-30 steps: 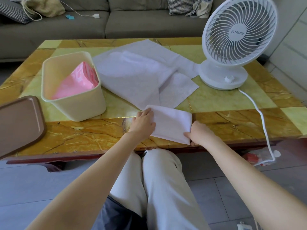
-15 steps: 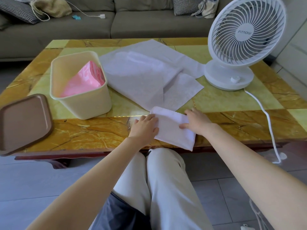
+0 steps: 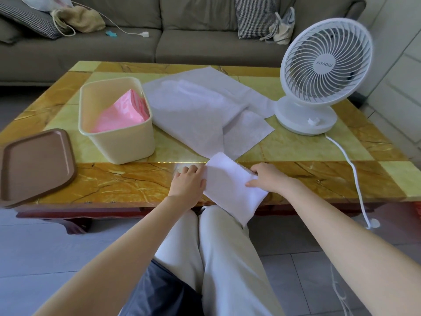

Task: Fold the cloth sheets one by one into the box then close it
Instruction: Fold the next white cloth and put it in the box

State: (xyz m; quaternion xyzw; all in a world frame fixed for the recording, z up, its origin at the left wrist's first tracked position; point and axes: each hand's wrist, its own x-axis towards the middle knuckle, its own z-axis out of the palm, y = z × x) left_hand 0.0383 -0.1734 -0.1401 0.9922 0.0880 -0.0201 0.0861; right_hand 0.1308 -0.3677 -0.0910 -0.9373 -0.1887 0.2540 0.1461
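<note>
Several unfolded cloth sheets point(image 3: 200, 115) lie spread across the middle of the marble surface point(image 3: 319, 174), with the cream box point(image 3: 118, 133) just to their left already holding a pink folded piece point(image 3: 123, 112) and the brown lid point(image 3: 34, 163) lying apart at the left edge. Down at the near edge, one white sheet point(image 3: 230, 188) is folded small and hangs partly over it, the left hand point(image 3: 188, 184) pressing flat on its left side, the right hand point(image 3: 268, 179) pinching its right edge with curled fingers. Folding looks nearly finished, so the next move calls for lifting the bundle without letting it spring open, then carrying it left into the box.
</note>
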